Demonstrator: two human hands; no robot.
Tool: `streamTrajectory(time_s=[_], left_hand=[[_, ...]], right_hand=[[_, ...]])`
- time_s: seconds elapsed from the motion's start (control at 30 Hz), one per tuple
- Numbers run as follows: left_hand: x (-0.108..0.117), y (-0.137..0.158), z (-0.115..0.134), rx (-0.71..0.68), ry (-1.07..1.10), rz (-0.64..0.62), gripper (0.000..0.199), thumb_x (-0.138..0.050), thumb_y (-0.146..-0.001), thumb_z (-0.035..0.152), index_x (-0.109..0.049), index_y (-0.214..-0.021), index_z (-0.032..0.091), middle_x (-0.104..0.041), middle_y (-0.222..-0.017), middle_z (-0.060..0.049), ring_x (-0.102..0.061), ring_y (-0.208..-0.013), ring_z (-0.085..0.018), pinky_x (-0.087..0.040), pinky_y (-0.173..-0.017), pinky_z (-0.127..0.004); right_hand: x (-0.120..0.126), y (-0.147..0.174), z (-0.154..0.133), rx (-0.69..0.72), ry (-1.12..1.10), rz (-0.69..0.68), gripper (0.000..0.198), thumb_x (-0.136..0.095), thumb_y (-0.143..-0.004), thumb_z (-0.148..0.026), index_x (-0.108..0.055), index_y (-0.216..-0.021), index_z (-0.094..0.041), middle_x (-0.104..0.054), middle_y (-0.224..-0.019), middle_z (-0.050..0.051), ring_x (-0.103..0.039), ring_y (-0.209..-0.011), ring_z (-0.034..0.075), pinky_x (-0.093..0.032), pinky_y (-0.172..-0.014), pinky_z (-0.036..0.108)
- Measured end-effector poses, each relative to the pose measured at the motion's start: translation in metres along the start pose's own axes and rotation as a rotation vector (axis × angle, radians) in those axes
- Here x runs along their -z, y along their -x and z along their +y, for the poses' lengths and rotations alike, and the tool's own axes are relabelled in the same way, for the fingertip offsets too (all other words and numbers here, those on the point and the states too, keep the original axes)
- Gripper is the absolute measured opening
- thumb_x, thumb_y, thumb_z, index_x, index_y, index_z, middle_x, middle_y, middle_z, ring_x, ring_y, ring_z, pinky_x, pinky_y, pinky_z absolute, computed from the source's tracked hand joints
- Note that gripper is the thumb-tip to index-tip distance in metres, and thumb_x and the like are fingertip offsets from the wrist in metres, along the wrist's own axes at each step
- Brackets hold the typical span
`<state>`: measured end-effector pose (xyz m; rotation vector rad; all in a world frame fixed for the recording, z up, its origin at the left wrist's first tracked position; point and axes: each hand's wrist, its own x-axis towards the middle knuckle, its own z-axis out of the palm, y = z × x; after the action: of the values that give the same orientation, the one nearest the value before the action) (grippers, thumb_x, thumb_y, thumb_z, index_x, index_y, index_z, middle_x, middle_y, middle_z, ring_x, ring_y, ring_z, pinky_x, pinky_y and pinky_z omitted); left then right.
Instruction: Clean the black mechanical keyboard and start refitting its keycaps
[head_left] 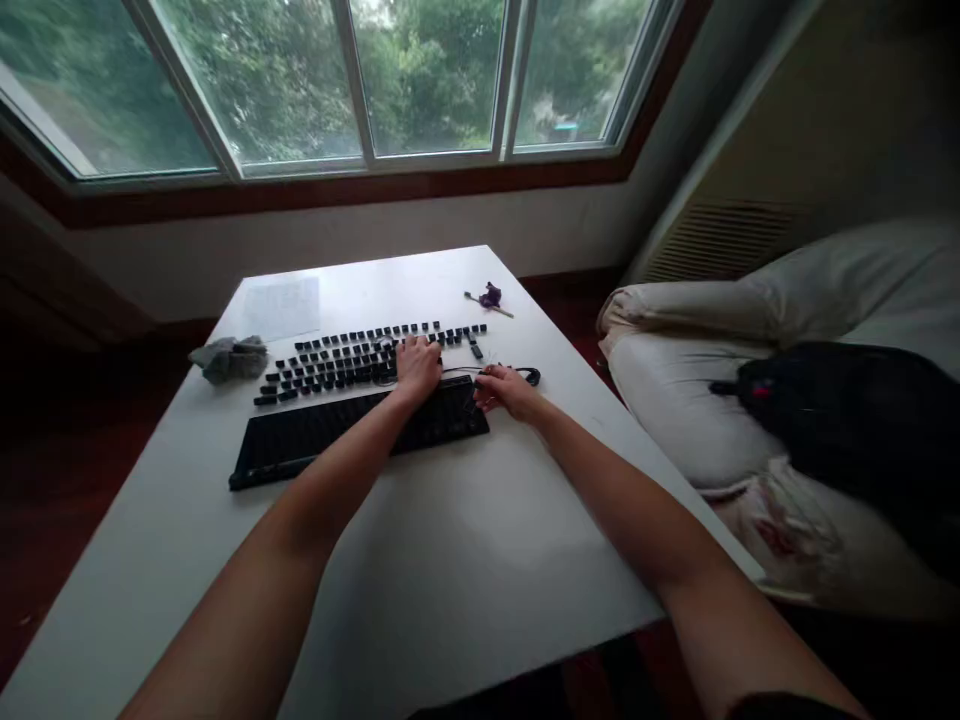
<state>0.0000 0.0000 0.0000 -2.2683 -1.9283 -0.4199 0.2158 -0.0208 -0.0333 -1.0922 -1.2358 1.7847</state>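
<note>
A black keyboard [311, 437] lies lengthwise on the white table [480, 540], mostly stripped of its caps. Behind it, loose black keycaps [330, 370] are laid out in rows. My left hand [418, 368] reaches past the keyboard's back edge into these rows, its fingers bent downward over some caps; what its fingertips grip, if anything, is hidden. At the keyboard's right end my right hand [507, 390] is closed, with thin wires like those of a keycap puller [491, 358] showing at its fingers. A black cable [532, 376] lies coiled just beyond that hand.
A grey crumpled cloth [230, 359] sits at the table's left edge. Behind it lies a sheet of paper [282, 307]. Toward the back right is a small brush with something purple [490, 296]. A pale sofa [675, 380] with a black bag [847, 420] stands right of the table.
</note>
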Motion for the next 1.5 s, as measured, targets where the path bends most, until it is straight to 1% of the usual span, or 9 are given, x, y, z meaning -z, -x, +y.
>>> streamTrajectory(time_s=[0.13,0.3,0.43,0.63,0.83,1.03,1.33,1.5], left_hand=[[0.001,0.002,0.000,0.004,0.009,-0.003,0.017,-0.061,-0.084,0.023,-0.071,-0.098,0.023,-0.063,-0.116,-0.013,-0.044,-0.119,-0.035,-0.035,-0.094,-0.048],[0.000,0.004,-0.005,0.007,0.040,0.010,0.018,-0.062,-0.084,0.025,-0.070,-0.100,0.023,-0.063,-0.113,-0.013,-0.046,-0.115,-0.035,-0.035,-0.093,-0.048],[0.001,0.007,-0.010,0.005,0.067,0.019,0.018,-0.064,-0.083,0.026,-0.069,-0.100,0.022,-0.064,-0.110,-0.013,-0.047,-0.112,-0.035,-0.035,-0.091,-0.048],[0.004,0.013,-0.013,-0.008,0.094,0.033,0.017,-0.064,-0.084,0.023,-0.069,-0.099,0.021,-0.063,-0.109,-0.014,-0.046,-0.113,-0.036,-0.034,-0.093,-0.050],[0.008,0.017,-0.016,-0.019,0.047,0.049,0.016,-0.062,-0.085,0.023,-0.070,-0.098,0.021,-0.063,-0.108,-0.014,-0.047,-0.112,-0.036,-0.035,-0.092,-0.049],[0.010,0.018,-0.018,0.005,0.030,0.011,0.018,-0.061,-0.086,0.025,-0.072,-0.099,0.022,-0.063,-0.110,-0.014,-0.046,-0.114,-0.035,-0.035,-0.092,-0.049],[0.011,0.016,-0.017,0.010,0.006,0.005,0.019,-0.057,-0.087,0.022,-0.072,-0.098,0.022,-0.064,-0.108,-0.014,-0.048,-0.112,-0.035,-0.035,-0.091,-0.048],[0.013,0.018,-0.017,0.009,0.021,0.012,0.020,-0.056,-0.088,0.023,-0.071,-0.101,0.022,-0.064,-0.109,-0.014,-0.048,-0.113,-0.034,-0.035,-0.092,-0.048]], right_hand=[[-0.001,0.001,-0.001,0.001,-0.001,0.009,0.023,-0.068,-0.089,-0.027,-0.049,-0.102,-0.020,-0.073,-0.070,0.004,-0.069,-0.054,0.018,-0.058,-0.045,0.026],[-0.004,0.005,-0.005,0.009,0.002,-0.006,0.022,-0.069,-0.089,-0.029,-0.051,-0.097,-0.019,-0.073,-0.071,0.004,-0.069,-0.054,0.016,-0.057,-0.046,0.024],[-0.005,0.006,-0.007,0.011,0.004,-0.001,0.022,-0.069,-0.089,-0.029,-0.051,-0.098,-0.019,-0.073,-0.071,0.004,-0.069,-0.054,0.016,-0.057,-0.046,0.024],[-0.006,0.006,-0.007,0.011,0.001,0.007,0.023,-0.069,-0.089,-0.029,-0.051,-0.099,-0.019,-0.073,-0.071,0.003,-0.069,-0.054,0.016,-0.058,-0.046,0.024],[-0.007,0.008,-0.008,0.012,0.004,0.003,0.023,-0.071,-0.089,-0.029,-0.052,-0.097,-0.019,-0.073,-0.070,0.004,-0.070,-0.055,0.016,-0.057,-0.046,0.024],[-0.004,0.006,-0.005,0.025,0.017,-0.002,0.020,-0.069,-0.089,-0.029,-0.053,-0.095,-0.019,-0.073,-0.071,0.004,-0.070,-0.055,0.016,-0.058,-0.047,0.024],[-0.005,0.006,-0.006,0.030,0.015,-0.004,0.021,-0.068,-0.090,-0.029,-0.052,-0.098,-0.019,-0.073,-0.072,0.004,-0.070,-0.056,0.016,-0.058,-0.047,0.024],[-0.007,0.009,-0.009,0.014,0.016,0.003,0.022,-0.069,-0.090,-0.029,-0.051,-0.098,-0.019,-0.073,-0.070,0.003,-0.070,-0.055,0.016,-0.058,-0.047,0.024]])
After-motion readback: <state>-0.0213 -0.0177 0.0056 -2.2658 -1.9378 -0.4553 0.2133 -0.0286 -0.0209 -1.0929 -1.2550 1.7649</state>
